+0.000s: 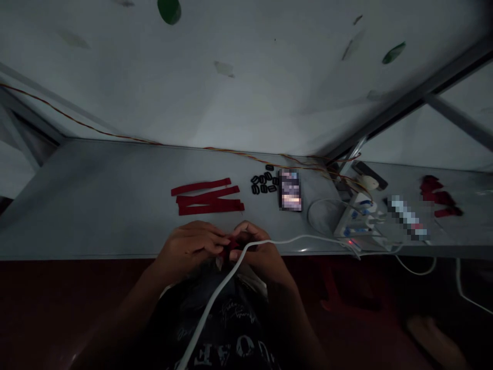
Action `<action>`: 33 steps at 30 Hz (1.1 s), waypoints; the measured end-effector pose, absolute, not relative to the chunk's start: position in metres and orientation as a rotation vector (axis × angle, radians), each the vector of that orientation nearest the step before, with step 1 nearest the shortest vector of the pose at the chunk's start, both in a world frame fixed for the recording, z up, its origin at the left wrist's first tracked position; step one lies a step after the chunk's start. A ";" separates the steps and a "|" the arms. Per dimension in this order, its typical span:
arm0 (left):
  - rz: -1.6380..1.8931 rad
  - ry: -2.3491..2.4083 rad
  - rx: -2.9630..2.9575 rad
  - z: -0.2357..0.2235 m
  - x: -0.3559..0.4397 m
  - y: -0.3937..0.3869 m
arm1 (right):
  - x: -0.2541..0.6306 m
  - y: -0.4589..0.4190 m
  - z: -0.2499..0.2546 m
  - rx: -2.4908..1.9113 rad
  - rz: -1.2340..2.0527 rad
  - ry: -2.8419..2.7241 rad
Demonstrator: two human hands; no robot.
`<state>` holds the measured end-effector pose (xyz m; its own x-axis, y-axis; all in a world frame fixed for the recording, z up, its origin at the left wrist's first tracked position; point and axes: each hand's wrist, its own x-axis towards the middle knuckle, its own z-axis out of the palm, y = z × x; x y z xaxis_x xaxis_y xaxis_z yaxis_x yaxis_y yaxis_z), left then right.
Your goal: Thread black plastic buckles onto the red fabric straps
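Observation:
My left hand (192,245) and my right hand (257,252) meet at the near edge of the grey table (100,205), fingers curled and pinched together on a small piece of red strap (230,246) between them. Beyond the hands, a few red strap pieces (210,198) lie side by side on the table. To their right sits a small cluster of black plastic buckles (264,184). A white cable (215,303) runs from below over my right hand.
A phone (290,190) lies beside the buckles. A white power strip (360,221) with plugs and cables sits at the right, more red strap pieces (439,198) farther right. Thin red-yellow wires (115,136) run along the back wall. The floor below is dark.

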<state>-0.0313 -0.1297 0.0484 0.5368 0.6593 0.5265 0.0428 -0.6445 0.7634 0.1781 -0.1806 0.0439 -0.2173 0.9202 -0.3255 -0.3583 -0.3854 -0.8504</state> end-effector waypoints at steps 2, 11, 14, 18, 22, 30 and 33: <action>1.006 0.536 2.050 0.050 -0.032 -0.128 | 0.179 -0.181 0.044 -1.049 1.794 -0.799; 0.996 0.588 1.868 0.056 -0.027 -0.129 | 0.175 -0.187 0.039 -1.072 1.629 -0.836; 0.968 0.675 1.763 0.055 -0.026 -0.133 | 0.174 -0.189 0.041 -1.087 1.589 -0.870; 0.920 0.799 1.723 0.052 -0.025 -0.136 | 0.167 -0.190 0.040 -1.092 1.499 -0.840; 0.977 0.763 1.732 0.049 -0.023 -0.137 | 0.159 -0.191 0.032 -1.159 1.369 -0.800; 0.898 0.735 1.512 0.048 -0.018 -0.138 | 0.153 -0.196 0.021 -1.296 1.174 -0.889; 0.826 0.721 1.278 0.045 -0.017 -0.138 | 0.155 -0.196 0.021 -1.268 1.045 -1.000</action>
<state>-0.0172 -0.1382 0.0455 0.5279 0.8492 -0.0110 -0.1262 0.0912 0.9878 0.1546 -0.1960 0.0211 0.2390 0.9710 0.0056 -0.0486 0.0177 -0.9987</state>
